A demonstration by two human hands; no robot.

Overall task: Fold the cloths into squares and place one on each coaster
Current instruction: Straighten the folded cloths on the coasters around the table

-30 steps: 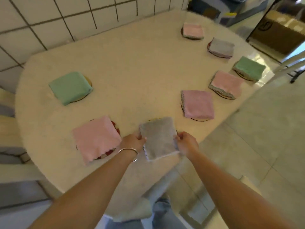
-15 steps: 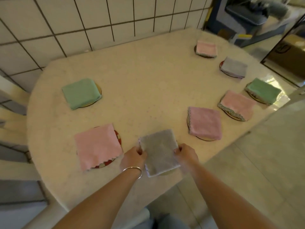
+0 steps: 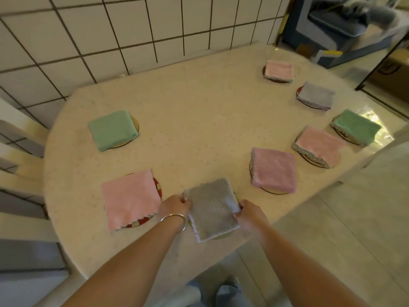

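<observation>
A folded grey cloth (image 3: 212, 209) lies at the near edge of the table, over a coaster (image 3: 223, 236) of which only a sliver shows beneath it. My left hand (image 3: 173, 207) pinches its left edge and my right hand (image 3: 250, 216) pinches its right edge. To the left, a pink cloth (image 3: 130, 199) covers a red patterned coaster (image 3: 158, 187). Several other folded cloths sit on coasters: green (image 3: 111, 129), mauve (image 3: 274, 170), pink (image 3: 318, 145), green (image 3: 355, 126), grey (image 3: 316, 95) and pink (image 3: 279, 70).
The oval speckled table (image 3: 194, 120) stands against a white tiled wall (image 3: 132, 29). A white chair (image 3: 20, 151) is at the left. Beyond the table's far right end are a dark box (image 3: 345, 25) and tiled floor (image 3: 345, 218).
The view has tilted up and shifted. Both hands have kept their hold on the grey cloth's edges and lowered it flat onto the near coaster.
</observation>
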